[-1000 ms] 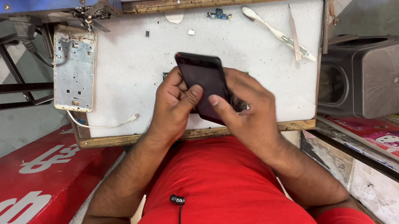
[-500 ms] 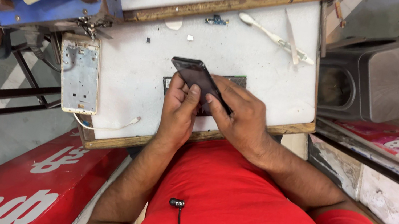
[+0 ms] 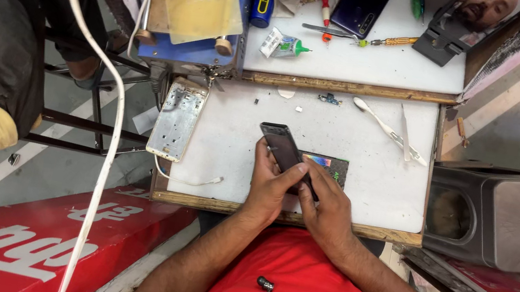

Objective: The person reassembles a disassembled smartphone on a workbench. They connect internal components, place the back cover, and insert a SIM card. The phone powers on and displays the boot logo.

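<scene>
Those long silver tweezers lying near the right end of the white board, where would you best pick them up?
Take the tweezers by the middle of the two long arms, coming straight down from above. They lie flat on the white board with bare surface on both sides, and the pointed tips face the near right corner, so a grip across the narrow width stays clear of the points and the white spudger beside them.

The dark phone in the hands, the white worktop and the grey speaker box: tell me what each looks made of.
Dark phone, held by left hand and right hand: probably glass or glossy plastic, smooth black face. White worktop: likely painted or laminated board, matte, scuffed, with bare wooden edging. Grey speaker box: seemingly moulded plastic or painted casing, dull sheen, rounded corners.
</scene>
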